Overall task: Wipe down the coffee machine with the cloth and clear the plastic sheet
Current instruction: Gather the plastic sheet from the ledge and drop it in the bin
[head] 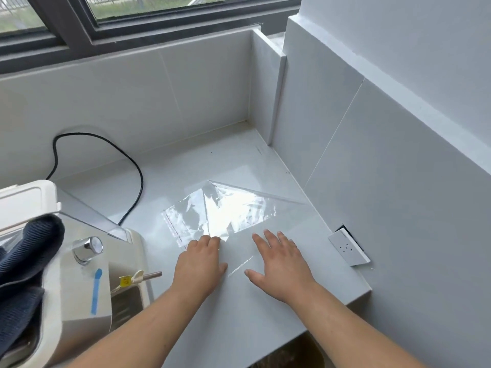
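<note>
A clear plastic sheet (pixel 225 211) lies flat on the white counter (pixel 265 314), its far part folded up and glaring. My left hand (pixel 199 266) rests on the sheet's near left corner with its fingertips curled at the edge. My right hand (pixel 279 264) lies flat on the sheet's near right part, fingers spread. The cream coffee machine (pixel 79 274) stands at the left with a chrome knob and a strip of blue tape. A dark blue cloth (pixel 24 264) is draped over the machine's top left.
A black power cord (pixel 138 176) loops behind the machine along the counter. A white wall socket (pixel 348 248) sits low on the right wall. Tiled walls close the corner behind and to the right. The counter's front edge drops off at lower right.
</note>
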### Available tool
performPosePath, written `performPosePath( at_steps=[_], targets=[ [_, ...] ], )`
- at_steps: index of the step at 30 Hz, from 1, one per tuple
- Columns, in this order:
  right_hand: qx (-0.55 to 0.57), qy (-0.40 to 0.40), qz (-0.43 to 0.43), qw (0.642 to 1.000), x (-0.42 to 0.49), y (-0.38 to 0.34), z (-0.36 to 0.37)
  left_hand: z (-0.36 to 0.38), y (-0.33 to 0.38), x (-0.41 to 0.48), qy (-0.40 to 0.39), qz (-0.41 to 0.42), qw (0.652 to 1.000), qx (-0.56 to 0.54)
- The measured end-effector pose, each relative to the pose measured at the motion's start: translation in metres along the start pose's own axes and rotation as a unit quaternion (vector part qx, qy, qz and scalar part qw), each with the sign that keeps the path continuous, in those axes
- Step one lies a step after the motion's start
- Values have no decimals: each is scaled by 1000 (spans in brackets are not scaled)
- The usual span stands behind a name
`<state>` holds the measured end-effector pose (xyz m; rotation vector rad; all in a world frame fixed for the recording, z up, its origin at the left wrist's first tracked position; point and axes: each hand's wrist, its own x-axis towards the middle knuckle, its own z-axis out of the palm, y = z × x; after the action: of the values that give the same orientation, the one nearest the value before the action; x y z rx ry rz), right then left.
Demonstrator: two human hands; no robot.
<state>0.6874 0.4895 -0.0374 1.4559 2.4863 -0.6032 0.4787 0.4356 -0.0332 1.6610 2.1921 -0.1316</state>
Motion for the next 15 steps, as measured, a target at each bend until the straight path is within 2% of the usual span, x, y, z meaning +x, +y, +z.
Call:
performPosePath(
  at_steps=[11, 15],
  targets=[
    [0, -5, -8, 1000, -1, 0, 1, 1, 0, 14, 28, 7, 999, 21],
    [-3, 11, -4, 1000, -1, 1, -2, -9, 4, 9, 60, 14, 998, -8]
  ],
)
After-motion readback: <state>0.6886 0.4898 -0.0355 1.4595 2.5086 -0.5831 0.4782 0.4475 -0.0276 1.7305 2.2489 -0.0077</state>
